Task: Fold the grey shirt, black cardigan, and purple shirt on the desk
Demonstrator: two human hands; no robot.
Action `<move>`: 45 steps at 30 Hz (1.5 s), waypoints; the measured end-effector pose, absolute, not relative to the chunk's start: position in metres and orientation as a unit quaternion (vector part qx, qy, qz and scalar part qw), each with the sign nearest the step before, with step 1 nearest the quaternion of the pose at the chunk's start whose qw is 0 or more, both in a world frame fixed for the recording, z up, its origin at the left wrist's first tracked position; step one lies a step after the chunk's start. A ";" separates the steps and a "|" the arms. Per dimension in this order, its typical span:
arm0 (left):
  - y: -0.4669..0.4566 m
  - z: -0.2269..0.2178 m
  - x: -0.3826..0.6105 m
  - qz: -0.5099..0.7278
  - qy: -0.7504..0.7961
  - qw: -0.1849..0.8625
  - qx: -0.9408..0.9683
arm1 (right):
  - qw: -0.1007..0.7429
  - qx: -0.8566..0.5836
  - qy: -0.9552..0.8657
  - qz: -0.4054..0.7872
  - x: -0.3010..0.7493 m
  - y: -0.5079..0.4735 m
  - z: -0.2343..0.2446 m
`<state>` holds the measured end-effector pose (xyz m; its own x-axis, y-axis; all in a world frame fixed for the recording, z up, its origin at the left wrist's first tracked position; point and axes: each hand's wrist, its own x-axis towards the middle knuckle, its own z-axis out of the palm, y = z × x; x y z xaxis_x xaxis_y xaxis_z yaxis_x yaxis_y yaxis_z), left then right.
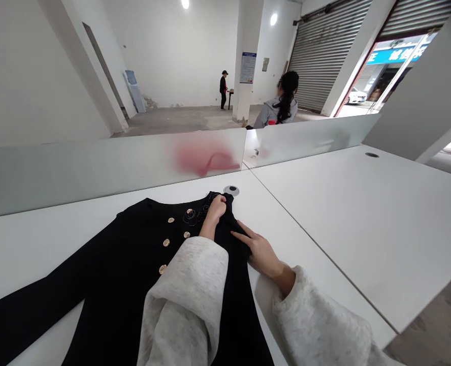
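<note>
A black garment (130, 269) with gold buttons lies spread on a white table (324, 213). My left hand (217, 208) is closed, gripping the black garment near its collar at the far end. My right hand (256, 249) lies flat with fingers stretched out, pressing on the garment's right edge. Both arms wear light grey fleecy sleeves.
A frosted glass divider (111, 165) runs along the table's far edge, with a round cable grommet (231, 190) just before it. Beyond it a person in grey (281, 104) sits, and another person (223, 89) stands far back. A second white desk (362, 229) adjoins on the right.
</note>
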<state>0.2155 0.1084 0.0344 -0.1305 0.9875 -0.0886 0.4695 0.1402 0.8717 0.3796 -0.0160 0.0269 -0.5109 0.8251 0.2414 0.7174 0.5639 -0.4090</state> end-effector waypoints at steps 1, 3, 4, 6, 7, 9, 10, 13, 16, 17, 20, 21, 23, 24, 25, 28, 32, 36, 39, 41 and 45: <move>0.108 0.035 0.215 0.354 0.664 0.368 0.547 | 0.217 -0.441 -0.861 0.134 0.380 -0.016 0.027; 0.108 0.037 0.214 0.349 0.669 0.372 0.541 | 0.237 -0.426 -0.863 0.136 0.380 -0.017 0.028; 0.107 0.038 0.213 0.346 0.672 0.372 0.539 | 0.244 -0.421 -0.863 0.134 0.380 -0.017 0.029; 0.107 0.038 0.212 0.343 0.677 0.364 0.540 | 0.248 -0.419 -0.863 0.132 0.379 -0.017 0.029; 0.106 0.038 0.212 0.344 0.677 0.357 0.544 | 0.244 -0.421 -0.863 0.132 0.379 -0.017 0.029; 0.105 0.038 0.214 0.347 0.676 0.334 0.557 | 0.228 -0.428 -0.864 0.136 0.379 -0.017 0.029; 0.104 0.037 0.216 0.348 0.675 0.321 0.566 | 0.220 -0.431 -0.865 0.138 0.379 -0.017 0.029; 0.102 0.036 0.221 0.342 0.673 0.274 0.596 | 0.206 -0.436 -0.865 0.140 0.379 -0.016 0.029; 0.099 0.035 0.227 0.333 0.673 0.227 0.620 | 0.202 -0.437 -0.865 0.143 0.379 -0.015 0.028; 0.098 0.035 0.228 0.331 0.673 0.215 0.626 | 0.201 -0.436 -0.865 0.144 0.379 -0.015 0.028; 0.098 0.035 0.230 0.317 0.673 0.191 0.641 | 0.199 -0.437 -0.864 0.148 0.379 -0.014 0.027; 0.098 0.035 0.229 0.311 0.673 0.185 0.645 | 0.199 -0.439 -0.863 0.150 0.378 -0.014 0.027; 0.098 0.035 0.229 0.298 0.673 0.175 0.653 | 0.204 -0.442 -0.859 0.160 0.377 -0.013 0.027; 0.098 0.036 0.228 0.291 0.673 0.170 0.658 | 0.209 -0.444 -0.855 0.166 0.377 -0.012 0.027; 0.098 0.036 0.228 0.284 0.673 0.165 0.662 | 0.215 -0.446 -0.851 0.173 0.376 -0.012 0.027; 0.095 0.040 0.229 0.258 0.675 0.144 0.676 | 0.231 -0.452 -0.841 0.188 0.375 -0.009 0.027; 0.077 0.061 0.236 0.207 0.655 0.105 0.719 | 0.238 -0.453 -0.838 0.189 0.374 -0.006 0.025; 0.041 0.101 0.246 0.161 0.595 0.050 0.786 | 0.243 -0.441 -0.845 0.183 0.374 -0.004 0.021; 0.008 0.139 0.248 0.099 0.555 -0.049 0.824 | 0.246 -0.438 -0.847 0.172 0.374 -0.003 0.020; -0.011 0.164 0.242 0.073 0.532 -0.116 0.836 | 0.246 -0.442 -0.846 0.167 0.375 -0.002 0.020; -0.043 0.193 0.208 0.083 0.502 -0.156 0.847 | 0.251 -0.456 -0.841 0.148 0.378 -0.003 0.018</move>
